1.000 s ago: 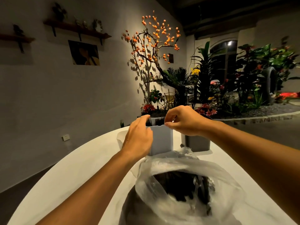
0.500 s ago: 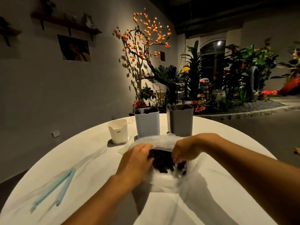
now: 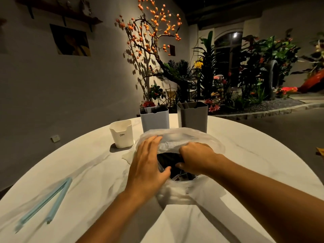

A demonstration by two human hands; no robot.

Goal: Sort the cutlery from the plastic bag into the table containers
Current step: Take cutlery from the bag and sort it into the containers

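both hands at the plastic bag (image 3: 182, 137) mid-table, black cutlery (image 3: 168, 161) inside. left hand (image 3: 149, 165) lies flat on the bag's open edge, fingers relaxed. right hand (image 3: 196, 158) curls into the opening, can't tell if it's gripping anything. containers (image 3: 155, 120) just behind

a dim, decorated dining spot, likely a café or restaurant: a round white marble-look table (image 3: 245, 155) faces an indoor garden of leafy green plants (image 3: 263, 67) edged with gravel, a bare-branched tree hung with orange fruit (image 3: 150, 30), and a wooden wall shelf (image 3: 61, 11).
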